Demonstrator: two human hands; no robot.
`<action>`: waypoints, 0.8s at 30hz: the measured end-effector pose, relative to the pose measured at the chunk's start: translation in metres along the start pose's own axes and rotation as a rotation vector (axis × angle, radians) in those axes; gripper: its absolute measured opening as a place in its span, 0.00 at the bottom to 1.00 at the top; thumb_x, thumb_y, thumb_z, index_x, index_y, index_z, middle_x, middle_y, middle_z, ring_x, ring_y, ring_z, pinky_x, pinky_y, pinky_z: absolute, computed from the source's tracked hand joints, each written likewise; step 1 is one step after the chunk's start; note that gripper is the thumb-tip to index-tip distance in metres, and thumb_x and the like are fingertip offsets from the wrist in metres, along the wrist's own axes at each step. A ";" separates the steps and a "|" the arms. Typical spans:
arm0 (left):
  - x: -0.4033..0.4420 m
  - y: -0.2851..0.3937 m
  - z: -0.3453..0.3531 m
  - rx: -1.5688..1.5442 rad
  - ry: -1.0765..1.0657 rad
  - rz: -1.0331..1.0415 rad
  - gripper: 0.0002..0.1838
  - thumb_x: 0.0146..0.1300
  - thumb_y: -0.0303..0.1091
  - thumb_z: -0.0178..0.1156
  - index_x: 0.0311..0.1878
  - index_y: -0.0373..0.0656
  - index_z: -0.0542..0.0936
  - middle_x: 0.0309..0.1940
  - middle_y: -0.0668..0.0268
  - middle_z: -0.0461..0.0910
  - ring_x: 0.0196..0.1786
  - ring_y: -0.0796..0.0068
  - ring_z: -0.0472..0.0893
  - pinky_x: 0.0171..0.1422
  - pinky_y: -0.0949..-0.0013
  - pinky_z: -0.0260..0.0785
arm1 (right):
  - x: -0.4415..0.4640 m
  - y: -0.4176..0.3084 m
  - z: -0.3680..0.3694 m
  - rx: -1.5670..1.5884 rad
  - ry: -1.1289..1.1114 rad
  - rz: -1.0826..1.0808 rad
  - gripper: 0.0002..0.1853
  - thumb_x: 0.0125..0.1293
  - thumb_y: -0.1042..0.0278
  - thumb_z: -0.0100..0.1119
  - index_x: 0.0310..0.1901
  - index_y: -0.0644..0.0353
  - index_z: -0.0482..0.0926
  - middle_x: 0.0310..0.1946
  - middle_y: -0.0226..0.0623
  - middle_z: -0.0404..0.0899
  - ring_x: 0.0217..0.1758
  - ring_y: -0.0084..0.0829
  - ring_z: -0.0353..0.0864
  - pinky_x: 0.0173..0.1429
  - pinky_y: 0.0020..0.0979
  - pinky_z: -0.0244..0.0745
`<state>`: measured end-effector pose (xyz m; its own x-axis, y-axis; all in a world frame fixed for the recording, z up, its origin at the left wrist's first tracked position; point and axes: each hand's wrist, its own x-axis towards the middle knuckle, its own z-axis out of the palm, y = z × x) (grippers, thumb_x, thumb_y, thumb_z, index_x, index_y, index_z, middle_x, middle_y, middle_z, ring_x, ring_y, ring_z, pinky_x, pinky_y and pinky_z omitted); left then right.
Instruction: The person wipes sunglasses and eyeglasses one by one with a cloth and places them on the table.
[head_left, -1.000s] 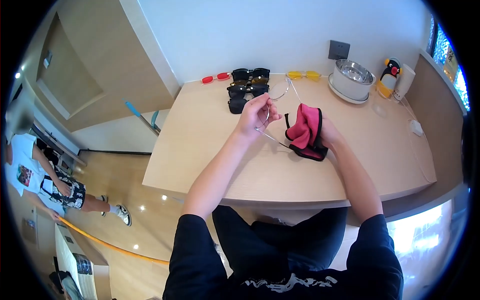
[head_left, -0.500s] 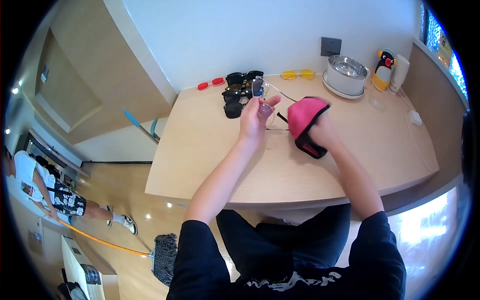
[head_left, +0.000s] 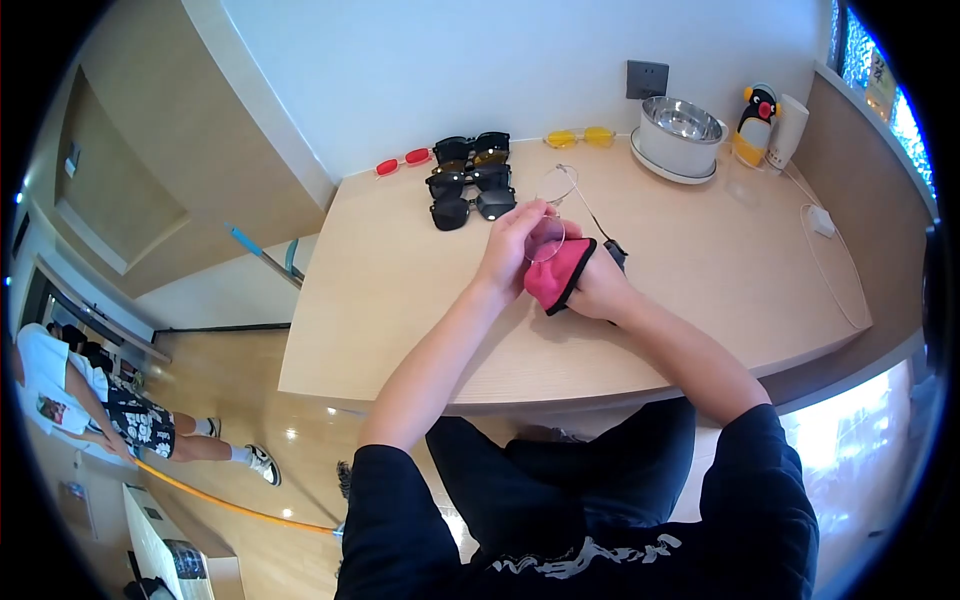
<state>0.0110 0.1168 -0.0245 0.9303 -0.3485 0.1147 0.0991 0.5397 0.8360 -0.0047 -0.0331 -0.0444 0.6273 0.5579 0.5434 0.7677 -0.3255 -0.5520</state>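
Observation:
My left hand (head_left: 512, 248) is closed on a pair of thin-rimmed glasses (head_left: 558, 184), holding them near the bridge above the table. One round lens points toward the wall, the other lies by my palm. My right hand (head_left: 603, 285) grips a pink cloth (head_left: 556, 276) with black edging, and the cloth touches the lens nearer to me. Part of the cloth is hidden between my hands. To the left of the glasses, several dark sunglasses (head_left: 472, 182) lie in a column on the table.
Red glasses (head_left: 403, 162) and yellow glasses (head_left: 580, 137) lie at the back of the table (head_left: 400, 330). A bowl (head_left: 680, 138), a penguin figure (head_left: 756, 124) and a white cable (head_left: 820, 221) are on the right. Beyond the left side, a person (head_left: 95, 400) holds a mop.
My right hand has brought the pink cloth left, onto the near lens. The glasses have turned in my left hand. The other person's mop has shifted, its head now mostly hidden behind my arm.

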 end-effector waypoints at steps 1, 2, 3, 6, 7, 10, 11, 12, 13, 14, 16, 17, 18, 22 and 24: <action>0.003 -0.004 -0.005 -0.011 0.008 -0.031 0.10 0.66 0.38 0.47 0.40 0.43 0.72 0.36 0.52 0.79 0.47 0.62 0.78 0.52 0.63 0.70 | -0.001 -0.001 -0.002 0.000 -0.003 0.001 0.15 0.46 0.79 0.58 0.39 0.59 0.76 0.36 0.40 0.78 0.43 0.43 0.76 0.48 0.37 0.70; 0.004 -0.006 -0.005 -0.022 0.019 -0.060 0.10 0.65 0.38 0.48 0.41 0.42 0.71 0.34 0.54 0.80 0.46 0.62 0.78 0.51 0.63 0.71 | -0.002 -0.003 -0.003 -0.066 -0.026 0.014 0.15 0.45 0.78 0.59 0.38 0.58 0.76 0.36 0.40 0.78 0.43 0.43 0.76 0.48 0.38 0.69; 0.002 -0.005 -0.003 -0.123 0.056 -0.089 0.10 0.64 0.38 0.49 0.38 0.41 0.74 0.30 0.58 0.80 0.44 0.62 0.79 0.50 0.62 0.71 | -0.001 -0.003 -0.004 -0.130 -0.054 0.017 0.14 0.43 0.77 0.59 0.37 0.57 0.77 0.35 0.40 0.78 0.42 0.44 0.75 0.48 0.39 0.69; 0.015 -0.020 -0.023 -0.239 0.092 -0.012 0.13 0.62 0.39 0.50 0.28 0.43 0.77 0.28 0.61 0.80 0.43 0.61 0.79 0.52 0.61 0.68 | -0.001 0.017 0.004 -0.206 -0.155 0.164 0.12 0.44 0.75 0.57 0.35 0.56 0.77 0.33 0.41 0.78 0.40 0.44 0.76 0.47 0.40 0.69; 0.017 -0.018 -0.026 -0.241 0.180 -0.009 0.11 0.62 0.39 0.51 0.29 0.44 0.77 0.27 0.63 0.79 0.42 0.61 0.80 0.53 0.62 0.68 | 0.001 0.021 0.003 -0.203 -0.126 0.164 0.10 0.46 0.74 0.57 0.34 0.57 0.78 0.31 0.41 0.79 0.39 0.44 0.77 0.45 0.38 0.70; 0.023 -0.012 -0.038 -0.427 0.116 0.125 0.07 0.62 0.36 0.50 0.33 0.44 0.73 0.24 0.64 0.78 0.29 0.68 0.80 0.55 0.58 0.69 | 0.018 0.009 -0.006 -0.191 -0.080 0.151 0.09 0.48 0.72 0.55 0.34 0.57 0.79 0.29 0.45 0.79 0.35 0.47 0.77 0.40 0.39 0.71; 0.022 -0.009 -0.038 -0.443 0.140 0.121 0.07 0.62 0.36 0.50 0.32 0.44 0.73 0.24 0.64 0.78 0.26 0.69 0.79 0.55 0.57 0.70 | 0.019 0.010 -0.005 -0.237 -0.077 0.163 0.09 0.48 0.71 0.56 0.34 0.58 0.79 0.30 0.46 0.78 0.35 0.48 0.77 0.40 0.40 0.71; 0.023 -0.007 -0.036 -0.463 0.154 0.109 0.08 0.62 0.36 0.50 0.31 0.44 0.74 0.23 0.65 0.78 0.23 0.71 0.79 0.55 0.56 0.70 | 0.018 0.011 -0.006 -0.290 -0.068 0.184 0.09 0.48 0.71 0.56 0.33 0.59 0.79 0.30 0.46 0.78 0.35 0.48 0.76 0.40 0.41 0.71; 0.024 -0.005 -0.036 -0.468 0.155 0.105 0.08 0.62 0.36 0.50 0.31 0.44 0.74 0.23 0.65 0.78 0.23 0.71 0.79 0.55 0.56 0.70 | 0.017 0.015 -0.007 -0.291 -0.072 0.189 0.09 0.48 0.71 0.56 0.33 0.59 0.79 0.30 0.46 0.78 0.35 0.48 0.76 0.40 0.41 0.71; 0.023 -0.002 -0.038 -0.442 0.176 0.112 0.08 0.62 0.35 0.50 0.31 0.44 0.74 0.22 0.65 0.78 0.23 0.72 0.78 0.54 0.56 0.71 | 0.017 0.018 -0.009 -0.385 -0.101 0.244 0.09 0.48 0.70 0.56 0.32 0.61 0.78 0.30 0.48 0.78 0.36 0.49 0.76 0.41 0.42 0.71; 0.023 0.008 -0.043 -0.399 0.257 0.129 0.09 0.62 0.34 0.49 0.28 0.44 0.74 0.21 0.66 0.78 0.22 0.74 0.77 0.49 0.57 0.73 | 0.016 0.027 -0.015 -0.480 -0.132 0.324 0.09 0.48 0.70 0.56 0.32 0.62 0.78 0.30 0.49 0.78 0.37 0.49 0.76 0.41 0.43 0.71; 0.025 0.012 -0.049 -0.349 0.262 0.200 0.08 0.61 0.34 0.50 0.28 0.44 0.74 0.20 0.67 0.77 0.22 0.75 0.76 0.49 0.59 0.73 | 0.017 0.034 -0.021 -0.448 -0.144 0.305 0.08 0.49 0.70 0.56 0.32 0.63 0.78 0.30 0.50 0.78 0.37 0.50 0.76 0.42 0.43 0.71; 0.025 0.013 -0.054 -0.365 0.220 0.184 0.08 0.61 0.35 0.51 0.28 0.44 0.74 0.20 0.64 0.77 0.23 0.71 0.78 0.45 0.57 0.74 | 0.013 0.042 -0.030 -0.422 -0.152 0.296 0.08 0.49 0.70 0.56 0.31 0.63 0.78 0.30 0.51 0.77 0.38 0.50 0.76 0.43 0.43 0.71; 0.023 0.018 -0.054 -0.268 0.245 0.168 0.08 0.61 0.36 0.52 0.27 0.46 0.75 0.22 0.67 0.78 0.23 0.74 0.78 0.45 0.60 0.74 | 0.014 0.051 -0.047 -0.381 -0.098 0.347 0.09 0.50 0.70 0.55 0.32 0.65 0.78 0.33 0.51 0.78 0.39 0.49 0.76 0.44 0.41 0.71; 0.022 0.026 -0.064 -0.269 0.252 0.205 0.08 0.63 0.36 0.50 0.30 0.47 0.74 0.21 0.69 0.76 0.22 0.77 0.76 0.44 0.62 0.74 | 0.011 0.058 -0.056 -0.339 -0.052 0.378 0.10 0.52 0.69 0.55 0.34 0.66 0.78 0.33 0.50 0.78 0.39 0.47 0.77 0.44 0.40 0.72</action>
<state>0.0567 0.1719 -0.0342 0.9943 -0.0329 0.1011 -0.0392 0.7709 0.6358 0.0539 -0.0882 -0.0352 0.8685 0.3879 0.3086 0.4934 -0.7363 -0.4630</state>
